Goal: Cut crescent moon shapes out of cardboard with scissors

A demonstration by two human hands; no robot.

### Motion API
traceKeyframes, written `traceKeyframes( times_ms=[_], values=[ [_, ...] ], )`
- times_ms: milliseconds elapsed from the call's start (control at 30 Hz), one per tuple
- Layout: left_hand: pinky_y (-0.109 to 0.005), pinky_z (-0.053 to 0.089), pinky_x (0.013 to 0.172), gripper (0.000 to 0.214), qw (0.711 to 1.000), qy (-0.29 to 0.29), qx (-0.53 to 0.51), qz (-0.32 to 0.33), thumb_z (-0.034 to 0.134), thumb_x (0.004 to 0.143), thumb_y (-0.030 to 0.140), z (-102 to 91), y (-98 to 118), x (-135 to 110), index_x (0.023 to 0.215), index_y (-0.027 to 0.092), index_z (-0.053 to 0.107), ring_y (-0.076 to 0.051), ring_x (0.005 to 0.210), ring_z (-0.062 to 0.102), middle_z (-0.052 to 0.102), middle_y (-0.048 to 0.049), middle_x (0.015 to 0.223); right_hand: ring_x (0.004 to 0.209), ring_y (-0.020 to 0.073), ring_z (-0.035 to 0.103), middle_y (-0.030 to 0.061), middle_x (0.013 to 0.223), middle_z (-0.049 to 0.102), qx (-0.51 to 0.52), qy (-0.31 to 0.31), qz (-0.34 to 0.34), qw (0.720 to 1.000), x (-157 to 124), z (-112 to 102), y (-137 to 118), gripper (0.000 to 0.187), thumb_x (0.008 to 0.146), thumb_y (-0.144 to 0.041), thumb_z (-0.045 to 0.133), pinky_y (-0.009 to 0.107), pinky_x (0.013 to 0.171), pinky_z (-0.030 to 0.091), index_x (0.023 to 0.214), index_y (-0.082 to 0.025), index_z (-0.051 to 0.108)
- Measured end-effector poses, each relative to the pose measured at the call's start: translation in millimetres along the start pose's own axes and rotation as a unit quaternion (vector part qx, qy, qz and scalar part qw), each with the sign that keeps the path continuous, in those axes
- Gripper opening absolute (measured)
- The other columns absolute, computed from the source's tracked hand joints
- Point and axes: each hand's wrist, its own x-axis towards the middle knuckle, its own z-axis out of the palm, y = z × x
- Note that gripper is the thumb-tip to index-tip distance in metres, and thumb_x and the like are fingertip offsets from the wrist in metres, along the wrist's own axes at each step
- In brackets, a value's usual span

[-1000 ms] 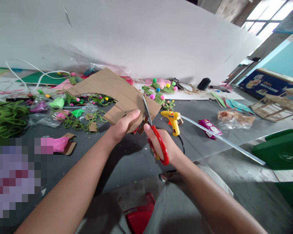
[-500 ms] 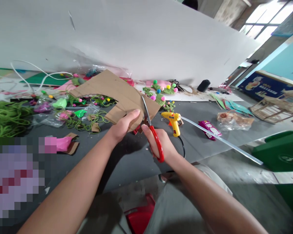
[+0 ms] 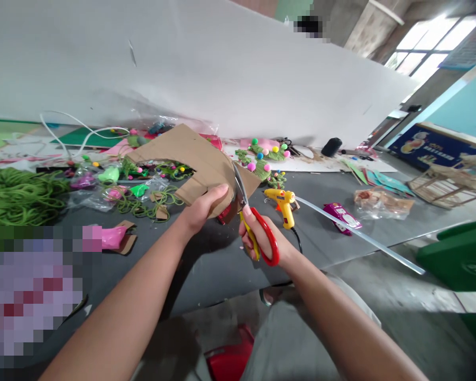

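Brown, flat, notched cardboard is being pinched by my left hand, while my right hand is gripping red-and-yellow-handled metal scissors, whose blade is overlapping it.

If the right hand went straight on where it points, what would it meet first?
Probably the cardboard: the scissors in the right hand overlap it in this view, though exact depth is unclear.

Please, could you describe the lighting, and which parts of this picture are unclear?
In the head view, glare washes out the window; a dark shadow lies on the grey table below the left hand; the blue sign has lettering too soft to read; pixel blocks cover the lower left.
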Motion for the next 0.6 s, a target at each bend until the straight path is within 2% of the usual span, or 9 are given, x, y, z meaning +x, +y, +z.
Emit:
traceKeyframes(
  times_ms=[133,300,433,600],
  values=[
    [-0.030,0.051,0.071,0.042,1.000,-0.017,0.017,-0.004,0.064,0.094,0.050,0.1,-0.1,0.6,0.068,0.017,0.070,-0.017,0.061,0.057,0.068,-0.0034,0.066,0.037,0.0093,0.044,-0.0049,0.049,0.045,-0.001,0.008,0.008,1.000,-0.1,-1.5,-1.4,0.077,0.081,-0.096,0.053,0.022,0.037,0.038,0.071,-0.020,0.053],
    [-0.030,0.052,0.068,0.042,0.999,-0.014,0.000,-0.042,0.063,0.093,0.050,3.8,2.4,-1.2,0.070,0.016,0.072,-0.017,0.059,0.057,0.069,-0.0042,0.067,0.036,0.0094,0.044,-0.0047,0.049,0.045,-0.014,0.011,0.012,1.000,1.8,-1.3,-1.3,0.076,0.083,-0.095,0.053,0.022,0.036,0.039,0.071,-0.020,0.053],
    [-0.032,0.053,0.071,0.043,0.999,-0.031,0.014,-0.034,0.062,0.094,0.052,2.4,-2.3,-0.1,0.074,0.016,0.075,-0.020,0.062,0.062,0.073,-0.0061,0.070,0.035,0.0104,0.045,-0.0044,0.048,0.046,-0.035,0.023,0.010,0.999,2.1,-1.7,-0.3,0.072,0.087,-0.091,0.053,0.023,0.036,0.040,0.070,-0.021,0.051],
    [-0.033,0.055,0.078,0.040,0.999,0.013,0.003,-0.031,0.067,0.092,0.054,0.2,-6.8,1.1,0.078,0.017,0.078,-0.021,0.068,0.066,0.075,-0.0055,0.074,0.034,0.0131,0.049,-0.0031,0.045,0.047,-0.091,0.040,-0.019,0.995,0.6,-4.2,1.9,0.070,0.091,-0.087,0.053,0.025,0.035,0.038,0.064,-0.023,0.044]
  ],
)
